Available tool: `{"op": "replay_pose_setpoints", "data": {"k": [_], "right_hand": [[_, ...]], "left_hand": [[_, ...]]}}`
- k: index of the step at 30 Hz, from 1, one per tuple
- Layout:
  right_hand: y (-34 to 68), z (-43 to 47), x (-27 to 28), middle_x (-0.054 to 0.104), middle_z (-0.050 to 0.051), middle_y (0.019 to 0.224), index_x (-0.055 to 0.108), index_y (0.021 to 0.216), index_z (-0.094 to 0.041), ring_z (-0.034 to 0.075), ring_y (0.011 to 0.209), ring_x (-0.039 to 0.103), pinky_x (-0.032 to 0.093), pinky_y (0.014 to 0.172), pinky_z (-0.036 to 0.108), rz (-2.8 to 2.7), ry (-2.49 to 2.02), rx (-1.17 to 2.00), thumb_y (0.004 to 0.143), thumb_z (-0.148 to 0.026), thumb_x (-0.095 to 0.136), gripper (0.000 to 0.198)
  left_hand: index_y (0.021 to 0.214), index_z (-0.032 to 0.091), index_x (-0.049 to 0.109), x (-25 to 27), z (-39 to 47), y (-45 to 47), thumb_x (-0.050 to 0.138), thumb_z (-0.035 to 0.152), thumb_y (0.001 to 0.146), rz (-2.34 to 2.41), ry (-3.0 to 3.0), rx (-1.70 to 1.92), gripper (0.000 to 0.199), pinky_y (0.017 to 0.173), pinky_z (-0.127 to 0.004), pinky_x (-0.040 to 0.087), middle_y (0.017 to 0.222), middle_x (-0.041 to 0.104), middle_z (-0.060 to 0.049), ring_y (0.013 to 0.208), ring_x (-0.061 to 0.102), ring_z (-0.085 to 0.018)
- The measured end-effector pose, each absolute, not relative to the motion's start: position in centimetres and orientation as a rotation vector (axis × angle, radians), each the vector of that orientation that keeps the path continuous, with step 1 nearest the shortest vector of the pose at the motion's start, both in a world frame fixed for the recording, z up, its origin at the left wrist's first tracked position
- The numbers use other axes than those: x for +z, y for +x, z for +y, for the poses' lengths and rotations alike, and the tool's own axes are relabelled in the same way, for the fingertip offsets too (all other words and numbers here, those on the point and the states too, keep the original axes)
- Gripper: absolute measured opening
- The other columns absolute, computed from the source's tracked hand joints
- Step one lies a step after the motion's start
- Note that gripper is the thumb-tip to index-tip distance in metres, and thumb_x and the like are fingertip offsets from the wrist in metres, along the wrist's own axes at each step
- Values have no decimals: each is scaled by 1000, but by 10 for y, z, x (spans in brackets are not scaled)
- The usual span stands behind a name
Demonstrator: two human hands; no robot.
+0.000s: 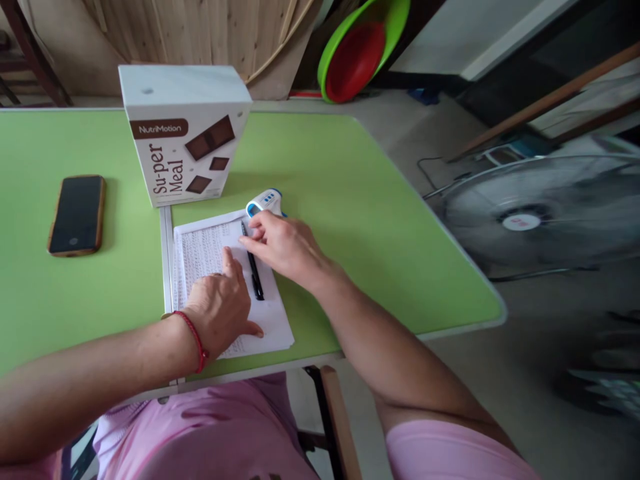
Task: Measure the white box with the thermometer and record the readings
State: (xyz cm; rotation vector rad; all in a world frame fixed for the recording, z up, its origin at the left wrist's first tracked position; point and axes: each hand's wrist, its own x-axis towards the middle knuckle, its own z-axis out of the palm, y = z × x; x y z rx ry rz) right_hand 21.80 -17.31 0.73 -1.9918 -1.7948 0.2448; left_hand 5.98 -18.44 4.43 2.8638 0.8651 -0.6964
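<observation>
A stack of white paper [273,327], its top sheet covered in rows of small writing, lies on the green table. My left hand [220,300] rests on the sheets, palm down, index finger stretched out and thumb spread. A black pen [254,270] lies lengthwise on the paper between my hands. At the pen's upper end is my right hand [283,243], its thumb crossing the pen and its fingers curled against the other side. Just beyond those fingers sits a white and blue handheld thermometer [267,199], partly covered by my right hand.
A white NutriMotion box [185,143] stands upright behind the paper. To the left lies a phone [77,215] in a brown case. The green table [370,247] has a rounded right corner. A floor fan [530,220] stands at right; green and red basins [357,57] are behind.
</observation>
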Motion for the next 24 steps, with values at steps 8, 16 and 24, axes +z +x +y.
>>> {"op": "replay_pose_setpoints", "data": {"k": [8, 16, 24], "right_hand": [[224, -171, 3, 67, 3, 81, 66, 103, -19, 15, 66, 58, 48, 65, 31, -1777, -1643, 295, 82, -16, 51, 26], [224, -161, -8, 55, -1, 82, 54, 110, -26, 14, 70, 55, 51, 64, 29, -1328, -1017, 761, 78, -45, 70, 41], [201, -165, -16, 42, -6, 54, 61, 83, -21, 8, 46, 41, 36, 48, 25, -1136, -1110, 805, 89, -50, 52, 31]], "left_hand": [[145, -12, 27, 48, -188, 60, 50, 72, 82, 856, 2907, -722, 108, 55, -31, 53, 147, 16, -40, 75, 69, -26], [138, -9, 44, 35, -190, 56, 47, 72, 84, 742, 3122, -414, 97, 102, -49, 44, 143, 41, -34, 130, 45, -43], [148, -5, 30, 23, -191, 57, 49, 76, 80, 776, 3009, -428, 108, 110, -61, 32, 152, 20, -35, 141, 21, -50]]}}
